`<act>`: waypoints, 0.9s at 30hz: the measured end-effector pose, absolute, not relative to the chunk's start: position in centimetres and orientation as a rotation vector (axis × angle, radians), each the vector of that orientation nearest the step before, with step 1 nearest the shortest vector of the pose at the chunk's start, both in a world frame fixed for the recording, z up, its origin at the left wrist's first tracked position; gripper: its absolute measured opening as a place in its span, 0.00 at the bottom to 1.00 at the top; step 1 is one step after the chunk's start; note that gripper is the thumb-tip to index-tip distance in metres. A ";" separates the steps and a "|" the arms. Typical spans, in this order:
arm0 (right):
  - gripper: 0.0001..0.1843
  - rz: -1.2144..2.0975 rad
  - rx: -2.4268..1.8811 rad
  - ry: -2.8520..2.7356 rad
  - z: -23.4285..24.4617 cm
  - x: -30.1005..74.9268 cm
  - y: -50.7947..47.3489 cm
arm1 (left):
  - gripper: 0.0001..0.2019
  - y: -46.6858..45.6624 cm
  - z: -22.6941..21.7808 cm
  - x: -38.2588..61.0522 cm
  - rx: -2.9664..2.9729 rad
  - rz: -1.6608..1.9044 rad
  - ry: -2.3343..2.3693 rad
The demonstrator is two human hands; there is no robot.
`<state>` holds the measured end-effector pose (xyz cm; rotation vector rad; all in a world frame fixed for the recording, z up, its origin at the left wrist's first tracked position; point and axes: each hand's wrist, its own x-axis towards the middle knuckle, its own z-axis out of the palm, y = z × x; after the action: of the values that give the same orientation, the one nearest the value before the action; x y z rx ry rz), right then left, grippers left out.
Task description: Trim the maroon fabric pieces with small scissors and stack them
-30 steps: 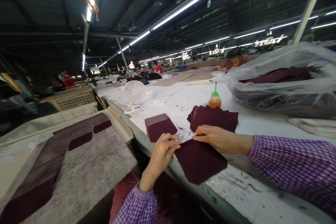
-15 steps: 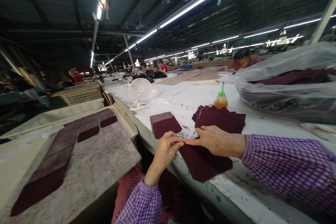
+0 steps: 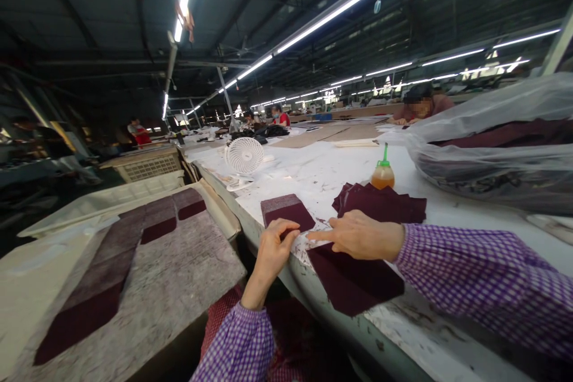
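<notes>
My right hand (image 3: 358,236) lies flat on the far edge of a dark maroon fabric piece (image 3: 353,280), which sits at the near edge of the white table (image 3: 313,176); its index finger stretches left. My left hand (image 3: 275,248) is just left of that piece, fingers curled and pinched with the thumb, at the near corner of a small neat stack of maroon pieces (image 3: 286,213). What the pinch holds is hidden. Beyond my right hand lies a fanned pile of maroon pieces (image 3: 385,203).
An orange squeeze bottle with a green nozzle (image 3: 382,174) stands behind the fanned pile, and a small white fan (image 3: 245,156) is further back. A clear plastic bag of dark fabric (image 3: 501,149) fills the right. A grey board bearing maroon pieces (image 3: 147,268) lies left. Other people work at the far tables.
My left hand has come off the corner of the fabric piece and shifted left toward the small stack. My right hand stays on the piece. The camera has swung slightly left.
</notes>
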<state>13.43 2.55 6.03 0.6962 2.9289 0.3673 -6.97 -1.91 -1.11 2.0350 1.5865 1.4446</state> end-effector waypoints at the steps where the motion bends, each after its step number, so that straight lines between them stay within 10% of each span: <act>1: 0.23 0.239 0.753 2.926 6.1 13.6 3.1 | 0.06 -1.7 -0.9 -7.1 2.115 1.357 1.681; 8: 0.04 -0.423 0.670 2.965 6.3 13.9 5.8 | 0.07 -0.5 0.4 -6.5 2.482 0.742 2.043; 13: 0.12 -0.828 0.752 2.972 8.4 17.0 9.3 | 0.09 0.3 0.5 -5.9 2.448 0.719 2.098; 20: 0.17 0.357 1.515 2.929 7.8 19.9 12.2 | 0.08 2.5 -0.7 -9.0 1.696 1.315 2.001; 27: 0.15 -0.112 0.670 3.327 6.0 10.2 9.5 | 0.05 3.2 -1.2 -9.9 1.465 1.500 1.776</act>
<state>10.20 9.52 6.00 0.6701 3.3268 -0.1117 -9.88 3.18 -1.15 1.4653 1.7760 1.5000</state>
